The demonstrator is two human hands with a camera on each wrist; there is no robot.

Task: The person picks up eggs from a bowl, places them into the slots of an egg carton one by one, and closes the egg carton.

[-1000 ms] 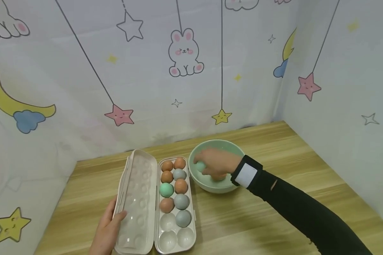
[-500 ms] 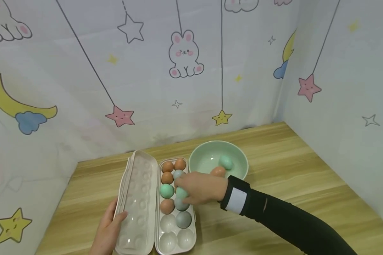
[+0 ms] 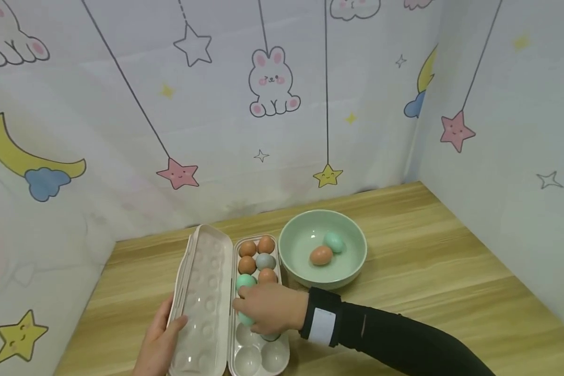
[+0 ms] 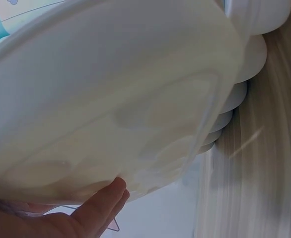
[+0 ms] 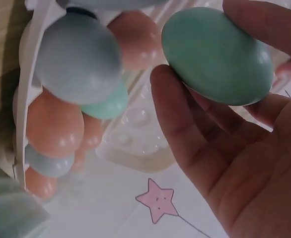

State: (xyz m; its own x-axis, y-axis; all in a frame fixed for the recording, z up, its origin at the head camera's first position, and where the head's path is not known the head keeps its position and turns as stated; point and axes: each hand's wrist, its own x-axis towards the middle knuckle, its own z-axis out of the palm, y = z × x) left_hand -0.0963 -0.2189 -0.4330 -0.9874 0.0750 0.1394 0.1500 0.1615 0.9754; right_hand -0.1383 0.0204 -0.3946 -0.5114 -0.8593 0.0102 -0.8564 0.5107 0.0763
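Note:
A white egg carton [image 3: 258, 360] lies open on the wooden table, its clear lid [image 3: 202, 292] folded out to the left. Several brown, grey and green eggs fill its far cups. My right hand [image 3: 263, 308] holds a green egg [image 3: 245, 318] [image 5: 217, 57] between thumb and fingers, low over the carton's left column. My left hand [image 3: 162, 334] rests on the lid's left edge, with fingers [image 4: 98, 203] under the lid [image 4: 110, 94] in the left wrist view. A green bowl [image 3: 352, 266] right of the carton holds a brown egg [image 3: 321, 255] and a green egg [image 3: 333, 242].
Printed white curtains with stars, moons and a bunny [image 3: 272, 81] wall the table [image 3: 427, 261] at the back, left and right. The carton's nearest cups [image 3: 248, 359] hold nothing. Bare wood lies right of the bowl and along the front.
My right hand left the bowl with a green egg and carried it left and toward me, over the carton's near cups. The left hand stayed on the lid.

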